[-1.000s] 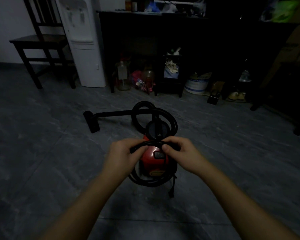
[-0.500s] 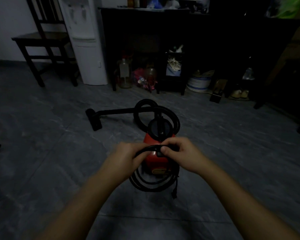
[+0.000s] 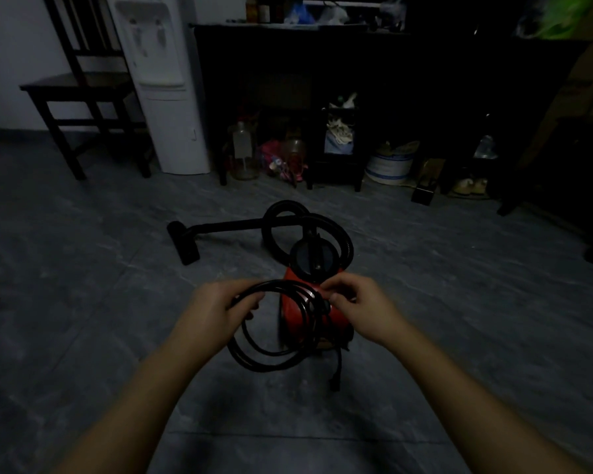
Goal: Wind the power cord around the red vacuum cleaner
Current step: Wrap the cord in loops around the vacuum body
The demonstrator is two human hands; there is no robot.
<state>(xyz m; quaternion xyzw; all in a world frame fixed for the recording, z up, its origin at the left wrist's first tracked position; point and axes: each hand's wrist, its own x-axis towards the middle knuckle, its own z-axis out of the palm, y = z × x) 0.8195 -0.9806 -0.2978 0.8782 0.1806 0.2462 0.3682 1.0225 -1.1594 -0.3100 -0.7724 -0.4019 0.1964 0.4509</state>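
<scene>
The small red vacuum cleaner (image 3: 297,314) stands on the grey floor at the centre. Its black hose (image 3: 326,223) loops behind it and runs left to a floor nozzle (image 3: 184,242). The black power cord (image 3: 271,350) hangs in several loops over the vacuum's left side. My left hand (image 3: 220,307) grips the loops at their upper left. My right hand (image 3: 358,307) pinches the cord on top of the vacuum. The plug (image 3: 336,381) dangles just below the vacuum's near end.
A dark wooden chair (image 3: 83,97) and a white water dispenser (image 3: 165,87) stand at the back left. A dark table (image 3: 356,63) spans the back, with jars, a bucket (image 3: 389,165) and shoes beneath it. Bare grey tiles lie all around the vacuum.
My left hand has drawn the cord loops out to the left, off the vacuum's body. The coil now hangs wider at the left side. My right hand stays on top.
</scene>
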